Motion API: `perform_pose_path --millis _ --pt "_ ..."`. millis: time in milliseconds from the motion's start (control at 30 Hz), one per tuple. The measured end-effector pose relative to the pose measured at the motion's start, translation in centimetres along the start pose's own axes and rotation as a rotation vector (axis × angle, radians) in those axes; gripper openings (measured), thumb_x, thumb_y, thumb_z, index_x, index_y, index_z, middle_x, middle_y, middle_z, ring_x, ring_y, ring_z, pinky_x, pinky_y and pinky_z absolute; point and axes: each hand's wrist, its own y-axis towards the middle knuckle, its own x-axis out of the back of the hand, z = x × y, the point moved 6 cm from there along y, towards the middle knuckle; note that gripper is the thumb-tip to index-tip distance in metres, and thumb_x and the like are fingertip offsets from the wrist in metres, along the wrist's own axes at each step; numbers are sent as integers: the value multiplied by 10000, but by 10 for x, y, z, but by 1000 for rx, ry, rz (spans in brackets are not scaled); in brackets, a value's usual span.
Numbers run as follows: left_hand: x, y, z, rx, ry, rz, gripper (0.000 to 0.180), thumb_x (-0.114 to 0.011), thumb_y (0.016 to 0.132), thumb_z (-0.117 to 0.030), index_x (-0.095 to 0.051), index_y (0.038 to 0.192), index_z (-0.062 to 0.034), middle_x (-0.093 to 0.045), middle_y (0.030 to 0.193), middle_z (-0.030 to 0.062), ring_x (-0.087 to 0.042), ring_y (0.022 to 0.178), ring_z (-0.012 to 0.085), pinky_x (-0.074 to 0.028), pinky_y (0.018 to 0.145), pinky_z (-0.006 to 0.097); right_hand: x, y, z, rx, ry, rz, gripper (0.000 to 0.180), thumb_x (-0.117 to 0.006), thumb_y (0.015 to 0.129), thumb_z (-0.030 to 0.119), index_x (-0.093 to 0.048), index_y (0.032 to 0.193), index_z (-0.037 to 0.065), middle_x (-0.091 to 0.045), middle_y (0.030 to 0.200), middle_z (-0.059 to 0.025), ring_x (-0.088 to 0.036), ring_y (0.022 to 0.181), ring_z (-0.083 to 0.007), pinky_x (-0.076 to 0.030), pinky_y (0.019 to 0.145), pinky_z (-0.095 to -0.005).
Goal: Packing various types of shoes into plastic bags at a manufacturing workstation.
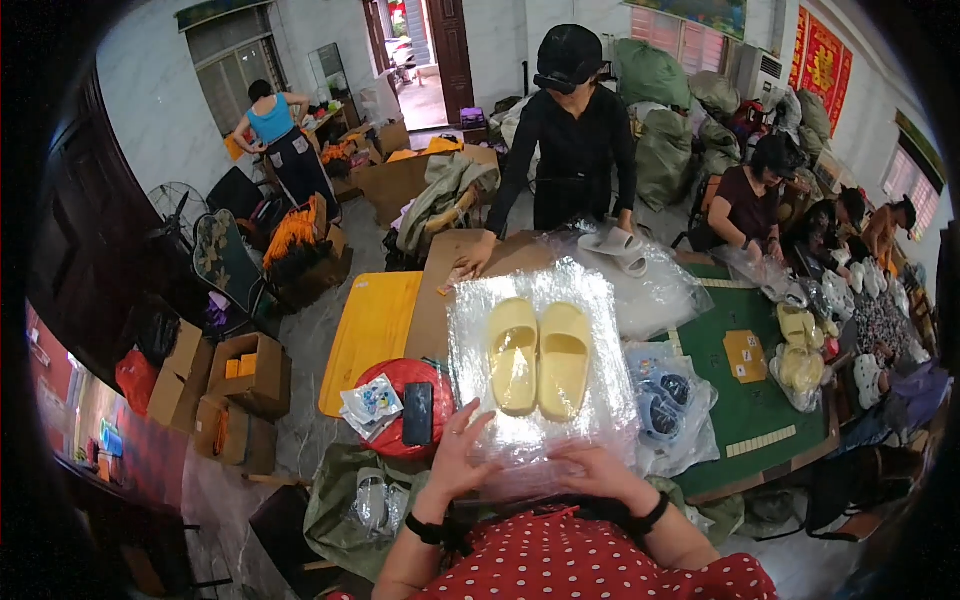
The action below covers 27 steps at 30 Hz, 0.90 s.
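A pair of pale yellow slide sandals lies side by side, the left slide (513, 370) and the right slide (563, 375), on a stack of shiny clear plastic bags (470, 340). My left hand (460, 460) rests at the near left edge of the stack, thumb and fingers spread apart. At the near right edge, my right hand (605, 473) lies on the plastic with its fingers stretched inward. Both hands are just short of the slides' heels and hold neither slide. Some of the right fingertips blend into the glare of the plastic.
Left of the stack, a phone (418, 413) lies on a red round stool (400, 372). Bagged blue clogs (663, 400) sit to the right, beside a green table (735, 330). Across the table, a co-worker in black (585, 150) stands near grey slides (617, 248). Other people work farther off.
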Motion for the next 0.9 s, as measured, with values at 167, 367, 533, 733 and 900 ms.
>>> perform_pose_path --millis 167,367,533,733,900 --pt "-9 -10 63 545 -144 -124 753 -801 731 -413 -523 1322 -39 -557 1193 180 -550 1079 333 -470 899 421 67 -49 -28 -402 439 -143 223 -658 911 212 -697 944 -5 -675 754 -43 -613 708 -115 -492 673 -255" --pt "-48 7 80 593 -61 109 782 -776 742 -474 -514 1307 -2 -662 834 144 -636 753 313 -514 725 385 89 -2 -78 -699 259 -469 227 -651 898 154 -685 1018 -36 -686 770 -60 -617 697 -116 -477 644 -246" --pt "-44 25 72 569 -436 -32 423 -662 854 -100 -571 1258 -15 -649 752 50 -585 668 95 -466 622 247 95 26 -88 -454 404 -430 271 -675 873 136 -668 1060 -60 -692 812 -71 -633 739 -125 -494 688 -253" --pt "-38 -3 101 575 -431 -64 457 -727 817 -122 -595 1243 -21 -567 701 -17 -497 625 71 -416 578 241 91 1 -105 -487 439 -358 305 -702 846 139 -668 1080 -54 -702 872 -77 -646 783 -124 -505 721 -252" --pt "-33 -11 97 646 -410 -114 480 -771 810 -211 -614 1216 -8 -606 740 -12 -518 651 69 -430 589 246 81 -15 -114 -548 422 -340 357 -747 815 158 -670 1092 -53 -704 885 -78 -645 796 -120 -508 707 -254"
